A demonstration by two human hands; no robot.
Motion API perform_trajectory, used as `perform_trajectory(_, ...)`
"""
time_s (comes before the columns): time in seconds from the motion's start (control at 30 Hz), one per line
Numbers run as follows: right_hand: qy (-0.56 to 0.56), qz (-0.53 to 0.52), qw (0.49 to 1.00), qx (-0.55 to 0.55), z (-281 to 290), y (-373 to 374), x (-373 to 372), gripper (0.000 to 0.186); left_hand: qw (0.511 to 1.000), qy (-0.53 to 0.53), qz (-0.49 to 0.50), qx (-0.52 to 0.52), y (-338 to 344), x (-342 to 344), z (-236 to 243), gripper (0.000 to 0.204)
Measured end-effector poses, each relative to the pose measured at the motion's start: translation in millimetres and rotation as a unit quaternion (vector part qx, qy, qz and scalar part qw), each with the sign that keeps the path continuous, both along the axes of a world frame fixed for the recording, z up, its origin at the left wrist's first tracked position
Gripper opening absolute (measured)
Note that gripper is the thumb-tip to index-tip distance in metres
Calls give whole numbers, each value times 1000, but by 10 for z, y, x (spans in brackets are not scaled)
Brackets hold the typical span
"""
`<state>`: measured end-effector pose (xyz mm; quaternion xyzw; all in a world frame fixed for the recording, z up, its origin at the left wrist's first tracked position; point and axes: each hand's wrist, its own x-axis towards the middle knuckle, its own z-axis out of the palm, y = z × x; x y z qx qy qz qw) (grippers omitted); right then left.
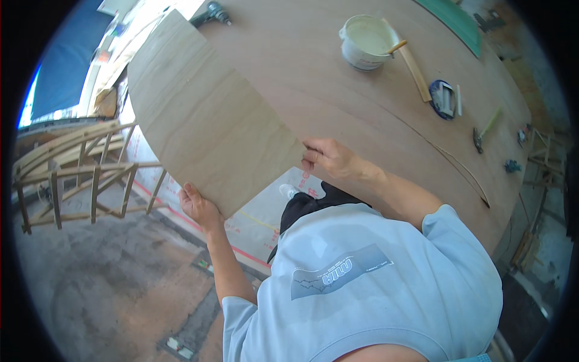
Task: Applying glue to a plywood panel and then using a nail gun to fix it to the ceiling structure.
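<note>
Between my two hands I hold up a thin plywood panel (205,114) with pale wood grain, straight along its near edge and curved along its left side. My left hand (200,207) is closed on its near left corner, thumb on top. At the near right corner my right hand (329,158) pinches the edge, with its fingertips partly behind the panel. The panel is tilted over the left part of a broad wooden worktable (289,78), and it hides some of the tabletop.
On the table are a cordless drill (212,13), a white bucket (365,43), a wooden strip (410,63), a blue container (443,99), a hammer (482,133) and a thin bent strip (458,163). A curved timber frame (90,175) stands at the left above the concrete floor (114,277).
</note>
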<state>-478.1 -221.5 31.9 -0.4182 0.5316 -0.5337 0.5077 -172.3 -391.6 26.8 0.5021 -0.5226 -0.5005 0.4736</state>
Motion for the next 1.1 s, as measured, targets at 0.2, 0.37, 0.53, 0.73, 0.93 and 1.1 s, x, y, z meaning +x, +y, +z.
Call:
perform_trajectory(0.2,246,36,968,27,279,169,137,16,999,-3,-49,2,-71,26,129,38)
perform_trajectory(0.37,325,9,946,7,108,317,200,22,995,-2,-98,-12,-257,-81,-1,41)
perform_trajectory(0.53,395,49,915,-71,18,409,240,27,990,-38,-135,-10,-365,-42,6,39)
perform_trajectory(0.73,488,60,860,-138,-496,474,576,26,970,-123,-205,-40,-672,218,-2,36)
perform_trajectory(0.93,514,-6,857,18,-567,716,155,26,913,-305,-235,-133,-814,466,203,33)
perform_trajectory(1.1,354,-452,818,19,142,575,-1381,45,912,-311,-254,-82,-571,549,-40,34)
